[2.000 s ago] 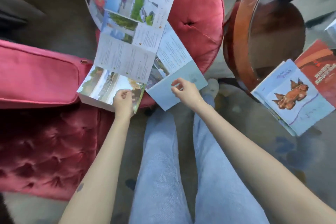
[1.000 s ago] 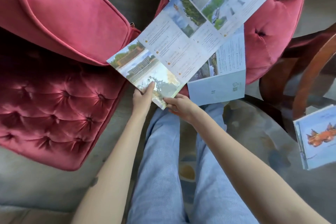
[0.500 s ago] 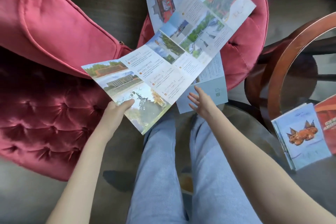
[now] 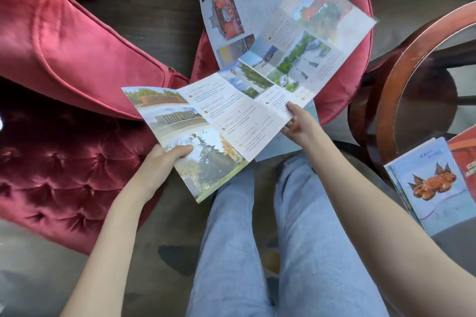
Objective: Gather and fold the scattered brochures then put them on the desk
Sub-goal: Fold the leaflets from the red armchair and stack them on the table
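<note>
A long unfolded brochure [image 4: 231,116] with landscape photos and text panels stretches from my lap up across a round red cushion [image 4: 345,85]. My left hand [image 4: 157,162] grips its near left corner, thumb on top. My right hand [image 4: 298,123] pinches its right edge midway along. A second open brochure [image 4: 231,2] with red building photos lies on the cushion behind it. A pale blue sheet [image 4: 283,147] shows just under my right hand. Folded brochures [image 4: 427,183] with an orange winged figure sit on the glass desk [image 4: 401,80] at the right.
A red tufted sofa seat [image 4: 64,167] and a red pillow [image 4: 77,44] fill the left. The round desk has a dark wooden rim and glass top. A red booklet [image 4: 466,157] lies at the right edge. My legs in blue jeans [image 4: 257,239] are below.
My right hand has moved up from the pale blue sheet and taken hold of the long brochure's right edge. The brochure is lifted nearer to me; my left hand keeps its corner.
</note>
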Motion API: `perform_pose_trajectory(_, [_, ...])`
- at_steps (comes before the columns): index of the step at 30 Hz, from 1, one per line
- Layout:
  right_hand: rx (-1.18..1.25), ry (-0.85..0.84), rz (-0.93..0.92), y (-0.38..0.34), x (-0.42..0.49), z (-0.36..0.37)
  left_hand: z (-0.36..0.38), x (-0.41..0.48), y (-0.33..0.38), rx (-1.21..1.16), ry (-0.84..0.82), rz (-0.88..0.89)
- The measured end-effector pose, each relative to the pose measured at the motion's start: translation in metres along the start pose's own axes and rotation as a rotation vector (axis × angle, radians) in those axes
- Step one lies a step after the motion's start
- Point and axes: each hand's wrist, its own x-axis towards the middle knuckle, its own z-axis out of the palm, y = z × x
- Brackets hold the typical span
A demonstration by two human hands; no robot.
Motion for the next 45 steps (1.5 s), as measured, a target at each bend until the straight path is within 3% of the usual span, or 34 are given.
perform_pose_trajectory(4, [0.050,-0.168,-0.154,-0.013,-0.030,-0.003,0.016,0.001,0.008,0.122,0.103,0.000])
perform_pose_trajectory(8, [-0.223,-0.245,-0.425,-0.019,-0.076,-0.004,0.043,0.005,0.017,0.266,0.174,0.073])
perform_pose_trajectory(14, [-0.476,-0.310,-0.627,-0.005,-0.125,-0.003,0.091,0.003,0.032,0.380,0.286,0.259])
perform_pose_trajectory(18, [-0.522,-0.348,-0.623,0.013,-0.136,-0.003,0.115,0.005,0.037,0.256,0.274,0.316])
perform_pose_trajectory(27, [-0.480,-0.311,-0.617,0.016,-0.134,-0.025,0.150,0.006,0.034,0.184,0.204,0.188])
perform_pose_trajectory(33, [-0.218,-0.296,-0.365,0.013,-0.128,-0.020,0.166,0.009,0.042,0.118,0.259,0.139])
perform_pose_trajectory(40, [-0.398,-0.349,-0.454,0.017,-0.126,-0.025,0.171,0.008,0.056,-0.382,0.232,-0.118])
perform_pose_trajectory(45, [-0.482,-0.377,-0.511,0.025,-0.124,-0.038,0.164,0.003,0.059,-0.577,0.261,0.074])
